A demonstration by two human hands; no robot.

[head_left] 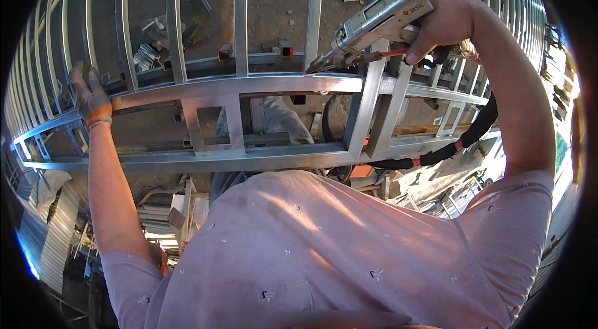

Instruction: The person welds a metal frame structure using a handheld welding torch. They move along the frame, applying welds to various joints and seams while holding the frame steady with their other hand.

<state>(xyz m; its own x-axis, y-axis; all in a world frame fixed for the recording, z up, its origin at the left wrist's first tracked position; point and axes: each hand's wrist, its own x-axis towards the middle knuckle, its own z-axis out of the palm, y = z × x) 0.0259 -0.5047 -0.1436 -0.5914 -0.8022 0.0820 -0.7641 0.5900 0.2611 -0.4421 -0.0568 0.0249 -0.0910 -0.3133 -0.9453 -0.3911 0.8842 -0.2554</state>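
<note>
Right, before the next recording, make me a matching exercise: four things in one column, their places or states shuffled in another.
1. left hand
2. right hand
3. silver handheld tool
4. thick black cable

A. marked with red bands
B. at the left part of the metal frame
C. tip at or very near the frame's upper rail
D. gripping the tool

Pairs: 1-B, 2-D, 3-C, 4-A

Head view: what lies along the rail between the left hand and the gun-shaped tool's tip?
Three silver bars meet the rail between the left hand and the tool's tip, as the head view shows.
</note>
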